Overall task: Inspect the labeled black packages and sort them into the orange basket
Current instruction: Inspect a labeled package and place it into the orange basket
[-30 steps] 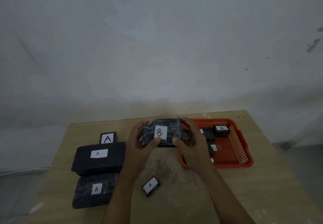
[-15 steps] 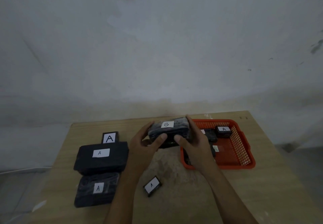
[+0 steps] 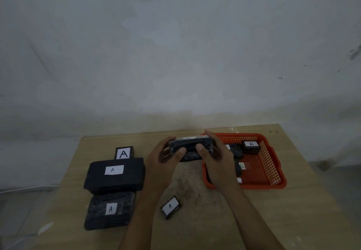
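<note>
Left hand [image 3: 164, 157] and right hand [image 3: 216, 158] grip a black package [image 3: 190, 148] at center frame, hiding the orange basket's [image 3: 273, 171] left edge; four A-labeled packages [image 3: 115, 173] lie lower left on the surface [image 3: 293, 220]

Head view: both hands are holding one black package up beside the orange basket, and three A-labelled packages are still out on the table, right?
Not three: four. The head view shows both hands, left hand and right hand, holding the black package beside the orange basket, with four A-labelled packages on the table.

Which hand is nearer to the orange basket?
Right. The right hand overlaps the orange basket at its left rim; the left hand is farther left, across the held package.
</note>
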